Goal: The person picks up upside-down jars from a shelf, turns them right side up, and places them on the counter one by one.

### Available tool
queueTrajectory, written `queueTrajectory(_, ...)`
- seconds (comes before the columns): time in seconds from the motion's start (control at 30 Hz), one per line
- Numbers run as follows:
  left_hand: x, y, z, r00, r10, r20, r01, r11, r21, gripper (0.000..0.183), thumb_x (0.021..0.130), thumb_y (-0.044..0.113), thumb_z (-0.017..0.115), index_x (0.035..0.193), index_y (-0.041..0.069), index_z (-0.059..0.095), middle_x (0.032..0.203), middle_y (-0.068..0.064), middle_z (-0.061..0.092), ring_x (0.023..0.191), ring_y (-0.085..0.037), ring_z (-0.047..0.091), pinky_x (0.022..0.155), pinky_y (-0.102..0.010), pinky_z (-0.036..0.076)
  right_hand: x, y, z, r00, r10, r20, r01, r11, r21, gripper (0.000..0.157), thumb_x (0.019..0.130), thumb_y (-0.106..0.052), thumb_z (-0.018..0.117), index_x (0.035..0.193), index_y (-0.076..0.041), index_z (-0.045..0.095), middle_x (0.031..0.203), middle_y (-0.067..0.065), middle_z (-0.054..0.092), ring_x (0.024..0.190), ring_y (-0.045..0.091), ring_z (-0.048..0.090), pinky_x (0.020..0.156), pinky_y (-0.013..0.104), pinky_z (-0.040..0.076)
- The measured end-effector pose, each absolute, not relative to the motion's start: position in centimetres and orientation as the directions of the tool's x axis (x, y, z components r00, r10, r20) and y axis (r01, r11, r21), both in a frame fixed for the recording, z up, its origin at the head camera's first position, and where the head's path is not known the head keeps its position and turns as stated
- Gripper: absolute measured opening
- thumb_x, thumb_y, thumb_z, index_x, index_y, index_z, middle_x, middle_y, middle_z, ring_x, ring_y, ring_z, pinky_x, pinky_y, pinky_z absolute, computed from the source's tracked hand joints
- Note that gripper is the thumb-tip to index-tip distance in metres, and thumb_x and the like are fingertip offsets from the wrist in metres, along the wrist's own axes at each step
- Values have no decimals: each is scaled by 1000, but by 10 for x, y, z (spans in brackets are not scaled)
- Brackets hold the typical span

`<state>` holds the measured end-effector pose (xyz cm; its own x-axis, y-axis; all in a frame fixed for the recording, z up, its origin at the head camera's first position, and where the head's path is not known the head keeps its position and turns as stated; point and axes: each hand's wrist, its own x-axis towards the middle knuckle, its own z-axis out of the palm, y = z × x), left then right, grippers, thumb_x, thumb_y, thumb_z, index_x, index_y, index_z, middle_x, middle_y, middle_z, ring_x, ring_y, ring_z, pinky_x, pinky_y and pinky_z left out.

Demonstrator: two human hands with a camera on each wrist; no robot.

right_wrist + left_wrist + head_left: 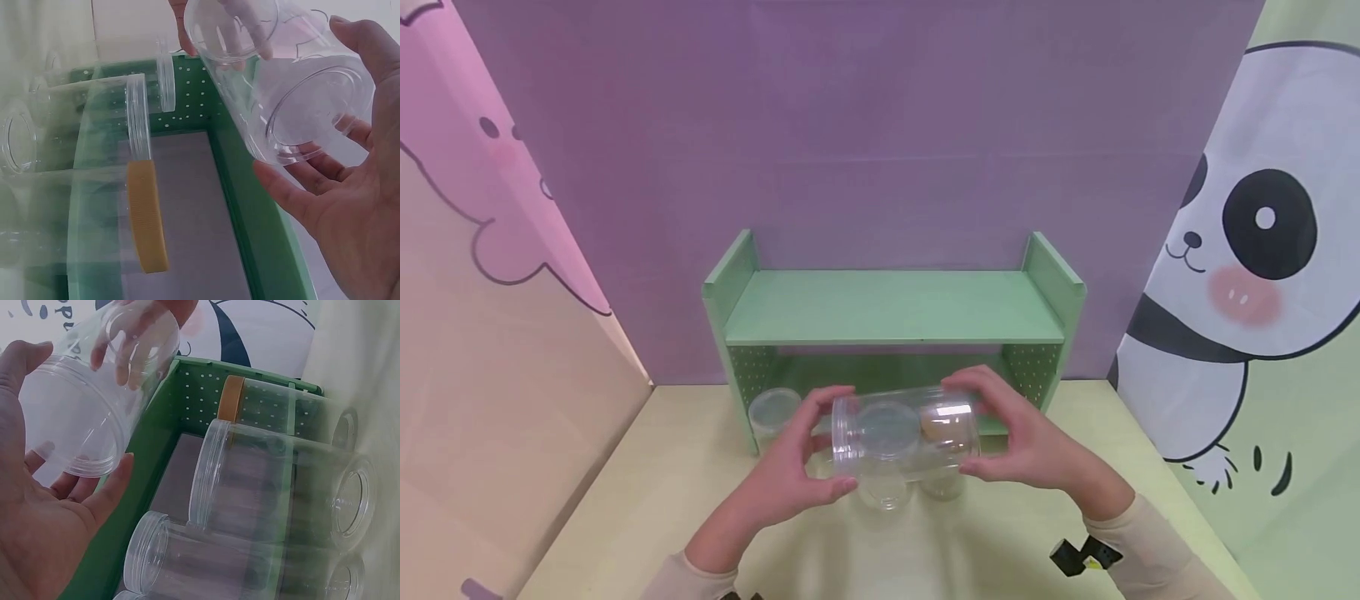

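A clear plastic jar (pixel 906 435) lies sideways in the air between my two hands. My left hand (pixel 790 462) grips its ridged end, thumb on one side and fingers on the other. At the smooth base end my right hand (pixel 1030 437) holds it the same way. Whether a clear lid covers the ridged end, I cannot tell. Below and behind it stand several similar jars, partly seen through it: one on the left (pixel 775 410), a middle jar (pixel 256 481) with a clear rim, and one with an orange-brown lid (pixel 148 215).
A green two-level shelf (pixel 891 304) stands at the back of the pale table (pixel 692 492), behind the jars. Its side panels have rows of small holes. A purple backdrop (pixel 887 125) hangs behind, with cartoon-printed sheets at both sides.
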<state>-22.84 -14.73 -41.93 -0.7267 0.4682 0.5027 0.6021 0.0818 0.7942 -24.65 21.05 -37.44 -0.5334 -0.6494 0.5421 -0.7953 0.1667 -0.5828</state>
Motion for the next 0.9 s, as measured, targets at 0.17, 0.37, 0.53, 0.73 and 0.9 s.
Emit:
queueTrajectory(0.17, -229, -147, -419, -708, 454, 541, 638, 81, 766, 101, 83, 9, 92, 168, 22, 38, 162, -11, 48, 145, -36, 49, 117, -46, 55, -244, 209, -377, -549, -648, 528, -774, 155, -614, 88, 84, -4, 94, 158, -8, 47, 155, 10, 50, 142, 25, 52, 118, 43, 54)
queueTrajectory(0.37, -227, -148, -416, -721, 430, 544, 633, 88, 769, 101, 85, 12, 91, 169, 24, 37, 166, -11, 44, 149, -36, 47, 121, -43, 50, -240, 207, -380, -577, -646, 499, -761, 204, -616, 86, 86, -7, 93, 157, -8, 47, 155, 11, 52, 142, 30, 53, 121, 39, 50)
queueTrajectory(0.53, -230, -149, -412, -699, 431, 570, 662, 90, 744, 102, 85, 9, 90, 170, 23, 37, 166, -7, 44, 150, -28, 46, 122, -38, 49, -237, 205, -383, -612, -647, 454, -739, 265, -619, 87, 88, -14, 94, 160, -13, 44, 155, 11, 54, 140, 33, 57, 121, 35, 47)
queueTrajectory(0.73, -231, -147, -400, -674, 429, 601, 702, 120, 702, 102, 84, 13, 91, 171, 19, 39, 162, -4, 47, 150, -29, 46, 124, -47, 47, -232, 201, -385, -672, -634, 382, -687, 344, -640, 93, 87, -24, 96, 162, -20, 42, 159, 5, 54, 144, 30, 57, 123, 39, 47)
queueTrajectory(0.9, -231, -142, -389, -659, 430, 616, 724, 141, 676, 98, 84, 19, 91, 170, 20, 43, 160, -2, 49, 149, -29, 47, 122, -56, 47, -229, 194, -391, -701, -626, 343, -652, 368, -662, 96, 87, -29, 97, 164, -19, 39, 159, 2, 53, 145, 26, 56, 123, 39, 47)
